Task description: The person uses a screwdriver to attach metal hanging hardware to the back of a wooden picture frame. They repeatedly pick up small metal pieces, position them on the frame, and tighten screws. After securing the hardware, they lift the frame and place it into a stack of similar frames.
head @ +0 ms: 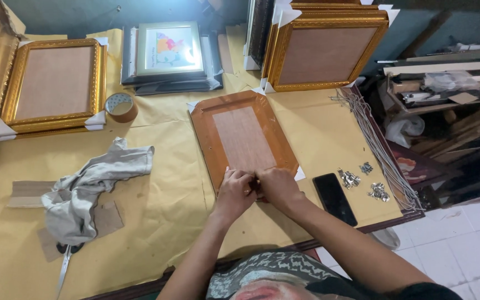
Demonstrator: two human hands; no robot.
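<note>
Two bare hands meet at the near edge of a brown octagonal wooden picture frame that lies face down on the yellowish paper-covered worktable, its hardboard backing turned up. The left hand and right hand press close together, fingers curled down on the frame's lower rail; whatever small thing sits between the fingertips is hidden, so I cannot tell what they pinch. Just right of the right forearm lies a black smartphone, and beyond it small heaps of silvery metal hangers beside a bundle of pale grey cords. Well to the left, a crumpled grey cloth covers part of a pair of scissors. Farther back sit a roll of brown packing tape, a gold ornate frame with white corner guards, and another gold frame leaning upright.
</note>
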